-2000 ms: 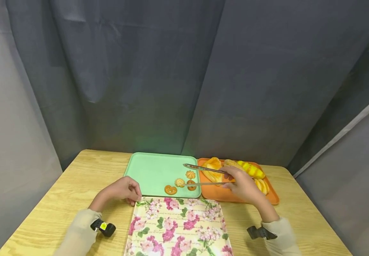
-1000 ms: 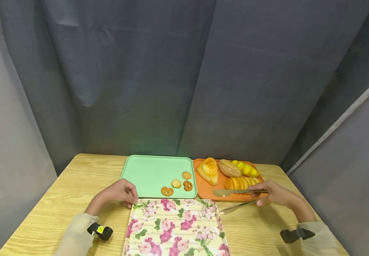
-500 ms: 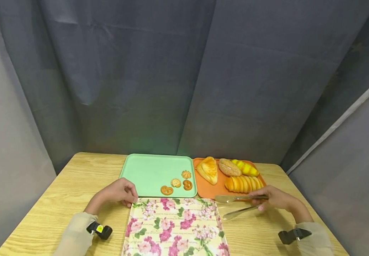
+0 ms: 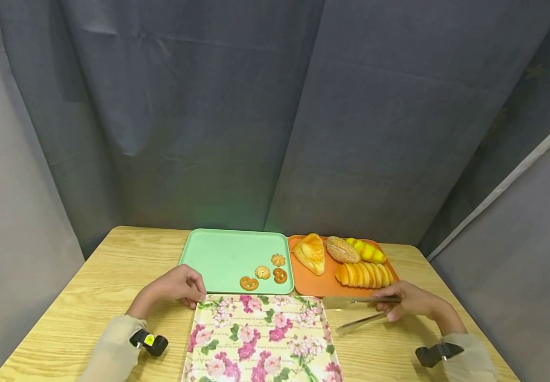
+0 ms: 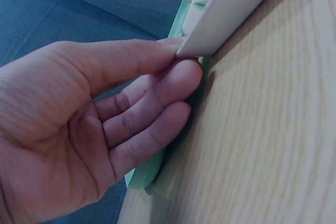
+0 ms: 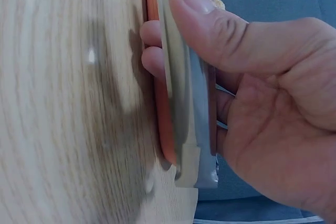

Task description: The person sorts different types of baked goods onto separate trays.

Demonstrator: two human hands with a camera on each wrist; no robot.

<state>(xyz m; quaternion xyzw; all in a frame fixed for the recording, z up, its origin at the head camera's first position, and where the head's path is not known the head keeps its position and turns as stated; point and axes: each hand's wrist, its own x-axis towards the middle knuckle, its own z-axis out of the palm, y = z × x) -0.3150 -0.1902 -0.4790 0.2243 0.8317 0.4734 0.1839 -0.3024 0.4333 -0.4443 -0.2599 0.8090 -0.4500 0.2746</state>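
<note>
My left hand (image 4: 179, 286) pinches the far left corner of the floral tray (image 4: 251, 347); in the left wrist view, thumb and index finger (image 5: 181, 80) meet at its pale edge (image 5: 210, 27). On the right, my right hand (image 4: 410, 300) grips metal tongs (image 4: 361, 322), thumb on one side and fingers curled round the other. Their two arms spread apart, tips pointing left between the orange tray (image 4: 313, 286) and the floral tray, with nothing between them. In the right wrist view the tongs' closed end (image 6: 197, 166) faces the camera.
Behind the floral tray, a green tray (image 4: 222, 254) carries pretzels (image 4: 249, 284) and cookies (image 4: 278, 260). On the orange tray lie a triangular pastry (image 4: 310, 254), a seeded bun (image 4: 342, 250), a yellow bread (image 4: 366, 251) and a ridged loaf (image 4: 363, 275). Grey curtains (image 4: 208, 132) surround the table.
From over the green and orange trays, my right hand has moved the tongs right and nearer to me, off the trays. The left hand keeps its hold on the floral tray's corner.
</note>
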